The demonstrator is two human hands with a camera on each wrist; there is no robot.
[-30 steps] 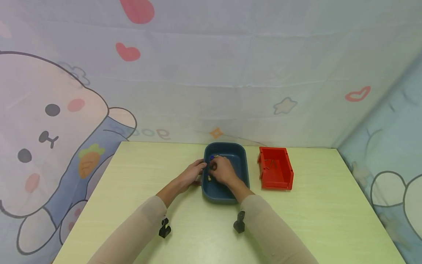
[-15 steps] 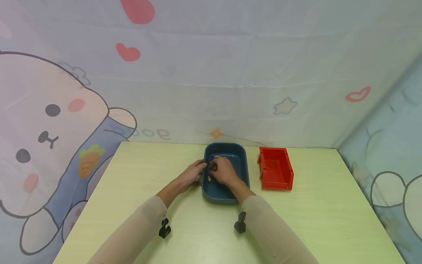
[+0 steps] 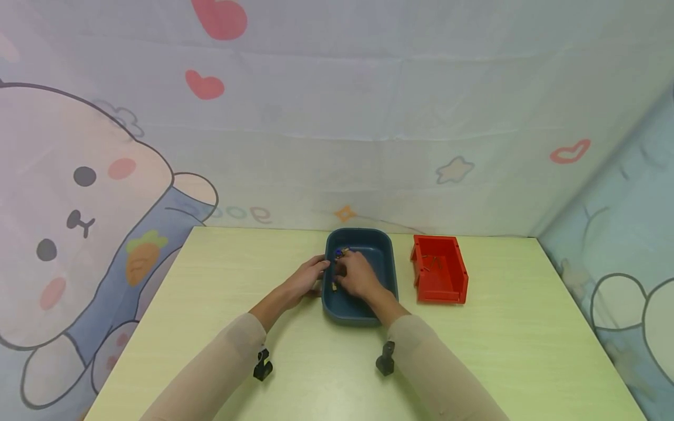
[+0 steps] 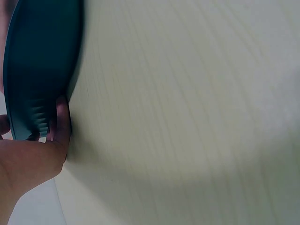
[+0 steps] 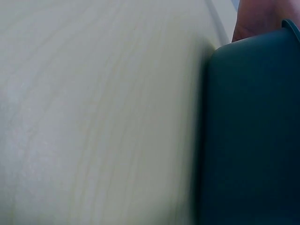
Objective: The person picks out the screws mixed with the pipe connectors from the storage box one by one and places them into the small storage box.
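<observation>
A dark blue rectangular bin stands near the middle of the table. My left hand holds its left side; in the left wrist view, that hand has fingers at the rim and against the outer wall. My right hand reaches down inside, its fingers bent close to the left wall. Small blue-and-brass pieces lie just beyond those fingers, and a small brass-coloured piece shows on their near side. The right fingertips are partly hidden, and I cannot tell whether they hold a piece.
To the right of the blue bin is a red open-fronted parts bin, with several thin metal pieces inside. A pale wood-grain table carries both. Behind it hangs a printed cloth.
My right hand shifts very slightly within the blue bin, and the small pieces by its fingers move a little. My left hand keeps its place on the bin's left side.
</observation>
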